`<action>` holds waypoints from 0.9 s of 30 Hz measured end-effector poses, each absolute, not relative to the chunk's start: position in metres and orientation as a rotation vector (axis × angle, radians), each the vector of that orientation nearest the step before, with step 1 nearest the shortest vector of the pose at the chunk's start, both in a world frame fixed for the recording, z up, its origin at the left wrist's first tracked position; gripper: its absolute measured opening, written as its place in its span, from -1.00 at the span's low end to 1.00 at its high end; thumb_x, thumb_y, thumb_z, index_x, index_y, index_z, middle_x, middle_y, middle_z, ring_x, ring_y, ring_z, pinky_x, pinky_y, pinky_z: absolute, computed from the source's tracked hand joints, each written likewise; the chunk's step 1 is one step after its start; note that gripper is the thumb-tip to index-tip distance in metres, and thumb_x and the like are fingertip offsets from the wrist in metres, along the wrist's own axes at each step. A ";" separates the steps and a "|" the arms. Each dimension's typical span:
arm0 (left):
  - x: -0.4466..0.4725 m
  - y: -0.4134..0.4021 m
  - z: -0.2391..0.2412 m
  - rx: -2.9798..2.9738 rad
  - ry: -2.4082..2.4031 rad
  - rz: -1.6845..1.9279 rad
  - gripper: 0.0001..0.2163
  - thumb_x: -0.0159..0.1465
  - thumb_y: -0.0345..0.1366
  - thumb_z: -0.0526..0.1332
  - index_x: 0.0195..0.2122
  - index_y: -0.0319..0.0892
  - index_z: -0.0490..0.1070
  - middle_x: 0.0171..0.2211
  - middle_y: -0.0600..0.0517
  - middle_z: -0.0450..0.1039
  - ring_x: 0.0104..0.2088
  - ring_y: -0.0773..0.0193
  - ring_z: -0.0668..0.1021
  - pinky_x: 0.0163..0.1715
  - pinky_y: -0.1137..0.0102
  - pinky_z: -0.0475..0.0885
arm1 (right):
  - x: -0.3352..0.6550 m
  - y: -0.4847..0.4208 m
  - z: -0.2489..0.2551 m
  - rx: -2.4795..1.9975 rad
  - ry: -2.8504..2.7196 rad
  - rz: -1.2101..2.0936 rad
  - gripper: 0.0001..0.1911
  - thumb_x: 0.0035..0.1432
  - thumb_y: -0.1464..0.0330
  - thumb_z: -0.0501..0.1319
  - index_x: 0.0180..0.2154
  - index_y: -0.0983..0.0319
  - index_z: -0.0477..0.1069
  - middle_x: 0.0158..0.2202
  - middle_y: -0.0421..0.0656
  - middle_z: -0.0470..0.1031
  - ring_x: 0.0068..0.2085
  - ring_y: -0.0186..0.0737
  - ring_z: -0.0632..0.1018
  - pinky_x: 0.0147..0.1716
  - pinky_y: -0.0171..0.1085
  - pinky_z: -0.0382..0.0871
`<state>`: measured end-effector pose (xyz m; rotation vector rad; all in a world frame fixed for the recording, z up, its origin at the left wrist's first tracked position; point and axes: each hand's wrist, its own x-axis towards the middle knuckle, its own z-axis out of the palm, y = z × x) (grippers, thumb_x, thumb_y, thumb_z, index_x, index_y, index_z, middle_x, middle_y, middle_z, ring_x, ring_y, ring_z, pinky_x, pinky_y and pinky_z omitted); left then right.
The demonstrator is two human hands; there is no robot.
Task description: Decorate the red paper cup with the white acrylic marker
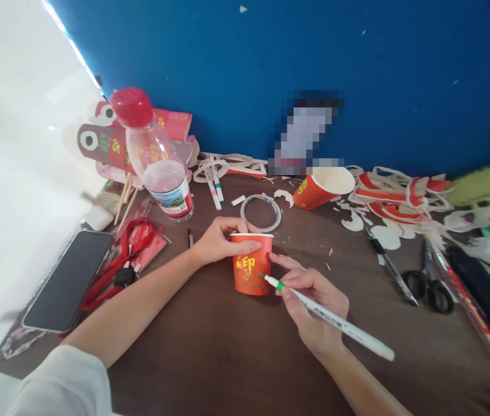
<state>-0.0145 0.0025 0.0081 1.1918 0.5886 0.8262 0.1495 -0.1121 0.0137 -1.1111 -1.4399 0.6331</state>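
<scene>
Red paper cup (252, 274): light, easily dented, we judge; left hand (223, 238) half-curls round it below the rim (264, 235) (stiffest hold, probably), right hand (314, 303) pinches green-tipped marker (336, 321).

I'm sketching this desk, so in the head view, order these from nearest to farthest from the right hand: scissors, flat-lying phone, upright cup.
1. Upright cup: just left of the right hand, held by the left hand.
2. Scissors: to the right.
3. Flat-lying phone: far left, beyond the left forearm.
</scene>
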 end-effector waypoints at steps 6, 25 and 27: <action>-0.014 0.002 0.009 1.197 0.598 0.826 -0.66 -0.06 -0.20 0.46 -0.63 -0.29 0.32 -0.33 -0.06 0.58 -0.37 0.36 0.56 -0.38 0.50 0.40 | 0.152 -0.113 0.009 -1.075 -1.410 0.668 -0.88 0.08 0.54 0.17 -0.43 0.24 0.28 -0.53 -0.26 0.41 -0.09 -0.08 0.60 0.08 0.06 0.39; -0.015 0.004 0.006 1.121 0.560 0.832 -0.73 -0.03 -0.27 0.44 -0.60 -0.28 0.36 -0.35 -0.01 0.57 -0.37 0.39 0.55 -0.37 0.51 0.38 | 0.155 -0.106 0.004 -0.982 -0.919 0.973 -0.89 0.12 0.34 0.22 -0.40 0.23 0.34 -0.56 -0.27 0.39 -0.16 -0.17 0.61 0.17 0.14 0.27; -0.016 0.005 0.004 1.126 0.555 0.830 -0.74 -0.01 -0.26 0.43 -0.56 -0.27 0.38 -0.33 0.00 0.56 -0.36 0.39 0.54 -0.34 0.50 0.38 | 0.154 -0.105 0.006 -0.973 -0.893 1.019 -0.87 0.12 0.32 0.22 -0.40 0.23 0.33 -0.56 -0.27 0.41 -0.24 -0.22 0.62 0.18 0.14 0.25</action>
